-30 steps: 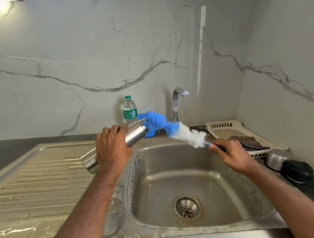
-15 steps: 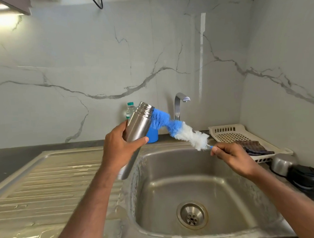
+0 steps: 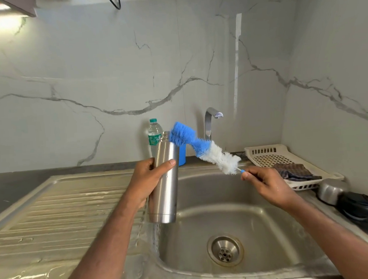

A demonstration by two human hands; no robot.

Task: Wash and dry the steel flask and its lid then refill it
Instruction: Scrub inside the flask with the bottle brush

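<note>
Left hand [image 3: 148, 179] fingers grasp the upright steel flask [image 3: 165, 182]; right hand [image 3: 267, 183] fingers pinch the bottle brush [image 3: 202, 148] handle. Wet steel risks slipping into the sink [image 3: 267, 230].

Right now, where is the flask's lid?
In the head view, the black round lid lies on the dark counter at the far right, beside the steel sink, just in front of a small upturned steel bowl and near the cream plastic tray.

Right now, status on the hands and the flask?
Left hand grips flask, upright over sink. Right hand pinches brush handle, blue tip at flask mouth. Nothing blocking.
</note>
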